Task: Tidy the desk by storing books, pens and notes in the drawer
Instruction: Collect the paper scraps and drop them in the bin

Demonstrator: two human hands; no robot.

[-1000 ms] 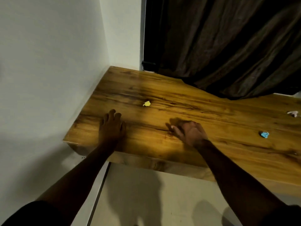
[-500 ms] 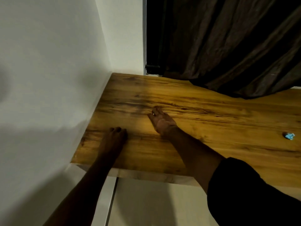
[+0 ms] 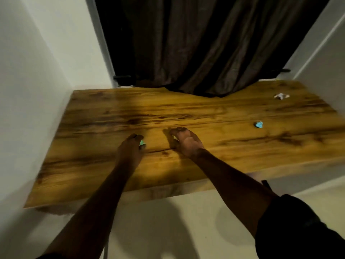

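Note:
Both my hands are over the middle of the wooden desk. My left hand has its fingers curled round a small green crumpled note that peeks out at the fingertips. My right hand is curled too, with a bit of yellow crumpled note showing under its fingers. A blue crumpled note lies on the desk to the right. A white crumpled note lies at the far right near the back. No drawer, book or pen is in view.
A dark curtain hangs behind the desk and drapes onto its back edge. White walls close in the desk on the left and the right. Pale floor lies below the desk's front edge.
The view swung right. My right hand reached to the yellow note, closed on it and came back toward me. My left hand moved right, a green note now in its fingers.

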